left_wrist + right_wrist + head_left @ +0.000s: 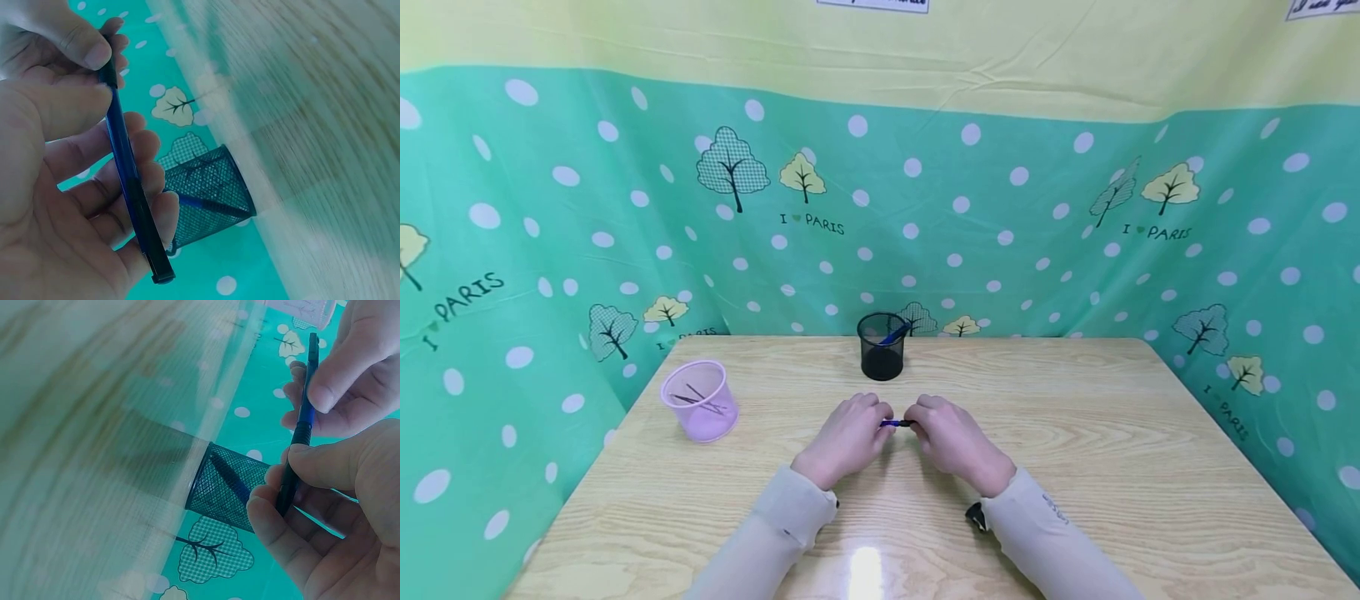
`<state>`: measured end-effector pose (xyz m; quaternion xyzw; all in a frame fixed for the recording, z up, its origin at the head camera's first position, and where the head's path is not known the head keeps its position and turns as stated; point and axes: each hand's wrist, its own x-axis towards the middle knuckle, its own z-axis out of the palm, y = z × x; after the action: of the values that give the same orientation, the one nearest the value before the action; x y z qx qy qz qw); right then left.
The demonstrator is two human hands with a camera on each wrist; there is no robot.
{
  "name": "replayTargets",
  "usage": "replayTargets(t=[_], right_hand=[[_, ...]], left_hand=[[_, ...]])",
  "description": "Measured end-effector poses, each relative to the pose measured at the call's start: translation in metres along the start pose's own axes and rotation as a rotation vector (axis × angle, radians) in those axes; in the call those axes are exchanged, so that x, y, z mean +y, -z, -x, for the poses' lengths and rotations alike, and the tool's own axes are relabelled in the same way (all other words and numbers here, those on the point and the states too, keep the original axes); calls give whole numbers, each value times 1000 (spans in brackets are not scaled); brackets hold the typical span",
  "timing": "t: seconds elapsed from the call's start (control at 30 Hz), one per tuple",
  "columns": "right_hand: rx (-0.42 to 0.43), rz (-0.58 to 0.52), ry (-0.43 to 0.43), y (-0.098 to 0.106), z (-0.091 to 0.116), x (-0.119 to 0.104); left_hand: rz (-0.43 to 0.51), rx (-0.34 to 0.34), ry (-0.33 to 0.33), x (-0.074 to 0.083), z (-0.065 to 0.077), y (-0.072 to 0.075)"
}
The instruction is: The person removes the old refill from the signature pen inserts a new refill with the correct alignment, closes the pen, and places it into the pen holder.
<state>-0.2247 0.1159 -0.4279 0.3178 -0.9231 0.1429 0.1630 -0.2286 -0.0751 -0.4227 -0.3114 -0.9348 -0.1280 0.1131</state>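
A pen (895, 423) with a blue barrel and dark ends spans the gap between both hands over the middle of the table. At its clip end, my left hand (850, 432) pinches the barrel between thumb and fingers, as the left wrist view shows with the pen (125, 150) lying across the fingers. My right hand (951, 435) holds the other, dark ribbed end; in the right wrist view its thumb presses on the pen (302, 432). Just beyond the hands stands a black mesh cup (882, 363) with a blue pen (895, 335) leaning in it.
On the left of the wooden table (1112, 433) stands a pink mesh cup (710, 425) with a few thin dark sticks (698, 400) inside. A green and yellow patterned curtain (1000, 192) hangs behind and along both sides. Light-coloured sleeves (775, 525) cover the forearms.
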Motion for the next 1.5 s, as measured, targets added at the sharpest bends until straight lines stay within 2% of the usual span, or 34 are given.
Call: replayTargets(t=[0.3,0.73,1.5], right_hand=[[-5,4,-5,1,0,-1],[-10,0,-9,1,0,-2],[-15,2,-17,2,0,-3]], left_hand=[[6,-12,37,1,0,0],[-7,35,8,0,0,0],[-9,-7,25,0,-1,2]])
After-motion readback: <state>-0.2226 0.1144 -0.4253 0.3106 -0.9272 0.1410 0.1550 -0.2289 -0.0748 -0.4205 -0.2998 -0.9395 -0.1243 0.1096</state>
